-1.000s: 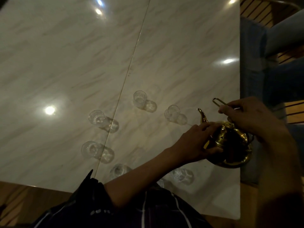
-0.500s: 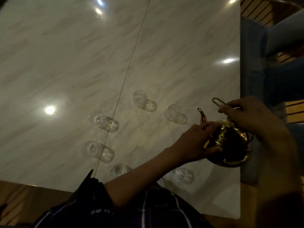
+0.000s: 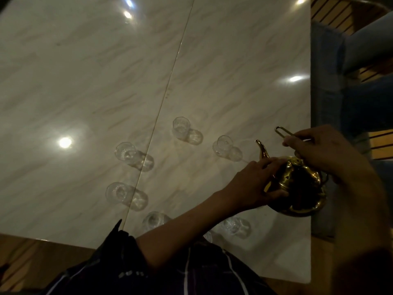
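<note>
A shiny gold teapot (image 3: 297,188) is at the right edge of the marble table (image 3: 106,81), its spout pointing up and away. My right hand (image 3: 325,150) grips its thin wire handle, whose loop sticks out to the left of my fingers. My left hand (image 3: 253,182) lies against the pot's left side, fingers spread over the body near the lid. Several small clear glasses stand in a loose ring on the table; the nearest to the spout is a glass (image 3: 226,146), another glass (image 3: 181,127) stands farther left.
More glasses stand at left (image 3: 125,152), lower left (image 3: 119,192) and under my left forearm (image 3: 154,220), (image 3: 234,226). The table's right edge runs beside the teapot. A blue upholstered chair (image 3: 350,103) stands right of the table. Ceiling lights glare on the marble.
The teapot and both hands have shifted only very slightly upward. Grips look the same.
</note>
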The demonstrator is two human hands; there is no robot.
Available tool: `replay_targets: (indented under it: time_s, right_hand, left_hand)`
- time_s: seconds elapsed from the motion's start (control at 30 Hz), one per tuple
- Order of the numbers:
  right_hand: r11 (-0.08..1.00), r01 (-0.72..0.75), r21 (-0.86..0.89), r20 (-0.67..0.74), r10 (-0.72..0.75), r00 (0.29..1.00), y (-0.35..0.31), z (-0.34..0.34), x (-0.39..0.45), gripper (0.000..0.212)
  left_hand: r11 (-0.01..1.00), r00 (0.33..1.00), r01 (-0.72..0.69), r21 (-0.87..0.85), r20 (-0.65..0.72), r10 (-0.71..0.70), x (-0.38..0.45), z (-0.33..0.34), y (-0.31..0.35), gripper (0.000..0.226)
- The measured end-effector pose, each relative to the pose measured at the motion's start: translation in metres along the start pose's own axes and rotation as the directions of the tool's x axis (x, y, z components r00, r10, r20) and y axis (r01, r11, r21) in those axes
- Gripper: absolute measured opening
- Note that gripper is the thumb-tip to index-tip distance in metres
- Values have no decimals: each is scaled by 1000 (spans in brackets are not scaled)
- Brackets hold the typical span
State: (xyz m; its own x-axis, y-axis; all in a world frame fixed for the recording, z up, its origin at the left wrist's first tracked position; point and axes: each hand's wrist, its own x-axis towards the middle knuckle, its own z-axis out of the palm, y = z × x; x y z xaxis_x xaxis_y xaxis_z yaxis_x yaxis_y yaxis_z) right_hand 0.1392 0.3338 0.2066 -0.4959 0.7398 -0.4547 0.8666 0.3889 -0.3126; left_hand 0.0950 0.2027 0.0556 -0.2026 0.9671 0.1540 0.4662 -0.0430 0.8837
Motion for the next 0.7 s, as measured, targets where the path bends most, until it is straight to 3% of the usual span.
replay_targets:
  time_s: [0.7]
  right_hand:
    - [998,59,28,8,-59,998,7,13,13,29]
  left_hand:
    - [997,996,73,36,47,-74,-1,-6,-7,78]
